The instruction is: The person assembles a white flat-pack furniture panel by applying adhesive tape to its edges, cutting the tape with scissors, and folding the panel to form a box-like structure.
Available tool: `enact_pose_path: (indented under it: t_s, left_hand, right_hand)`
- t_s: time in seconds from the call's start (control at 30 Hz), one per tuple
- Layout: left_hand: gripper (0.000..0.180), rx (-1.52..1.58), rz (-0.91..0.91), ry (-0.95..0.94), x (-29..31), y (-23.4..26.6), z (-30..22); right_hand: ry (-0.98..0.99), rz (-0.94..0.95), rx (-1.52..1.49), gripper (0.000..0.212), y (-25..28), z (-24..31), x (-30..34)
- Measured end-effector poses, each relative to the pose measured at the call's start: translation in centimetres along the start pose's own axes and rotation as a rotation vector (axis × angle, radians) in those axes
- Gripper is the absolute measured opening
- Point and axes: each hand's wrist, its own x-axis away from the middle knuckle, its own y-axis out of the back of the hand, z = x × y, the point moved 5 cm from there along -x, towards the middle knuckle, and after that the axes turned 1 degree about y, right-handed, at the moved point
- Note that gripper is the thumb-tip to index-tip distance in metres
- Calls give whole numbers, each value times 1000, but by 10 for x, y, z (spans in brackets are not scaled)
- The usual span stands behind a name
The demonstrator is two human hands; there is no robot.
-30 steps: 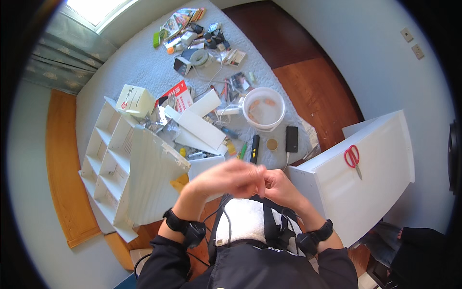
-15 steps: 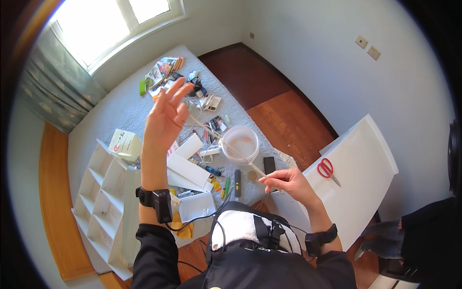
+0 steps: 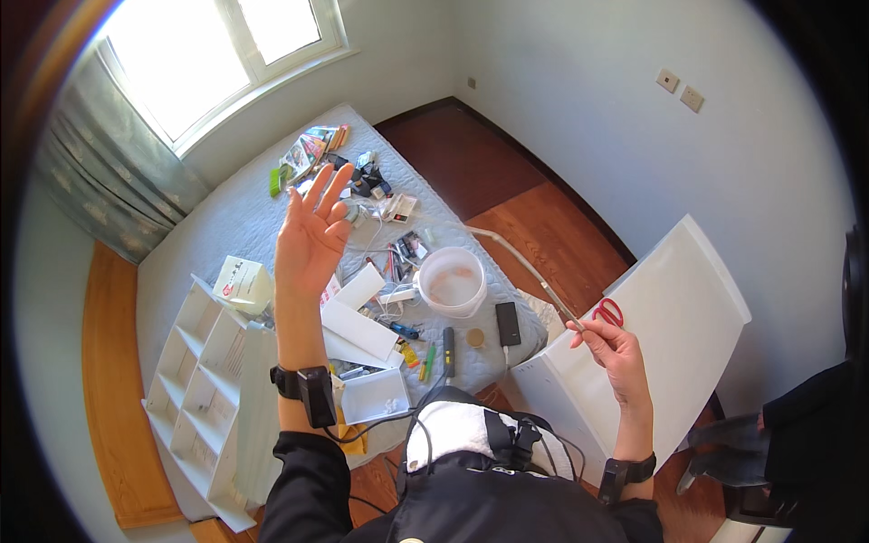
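Note:
My left hand [image 3: 310,244] is raised over the bed, palm up, its fingers apart, and nothing shows in it. To the right, my right hand [image 3: 615,357] pinches one end of a thin pale strip [image 3: 523,258]. The strip curves up and away toward the middle of the bed, where its far end turns faint; I cannot tell where it stops. Below the strip, a white plastic bucket [image 3: 433,288] stands on the bed with its open top facing me. Red-handled scissors [image 3: 608,313] lie on a white panel just beyond my right hand.
A white divided rack [image 3: 192,389] and a small box [image 3: 243,282] lie at left. White cartons [image 3: 358,328], a tray [image 3: 376,398], a black power bank [image 3: 508,324] and a roll of tape [image 3: 475,338] crowd the bed [image 3: 226,208]. A person's leg [image 3: 733,443] shows at lower right.
My right hand has moved right and slightly upward, drawing the strip off the bucket toward the right. The left hand stays raised, its fingers still spread. The view has shifted a little.

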Motion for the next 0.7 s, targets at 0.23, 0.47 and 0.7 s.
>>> enact_pose_path:
  t_s: [0.23, 0.47, 0.7]
  left_hand:
    - [45, -1405, 412, -463, 68, -134, 67]
    - [17, -1368, 373, -260, 94, -168, 138]
    - [15, -1190, 307, -157, 101, -166, 148]
  right_hand:
    - [407, -263, 553, 8, -18, 59, 19]
    - [417, -138, -37, 13, -34, 84, 34]
    - [377, -18, -427, 10, -41, 65, 30]
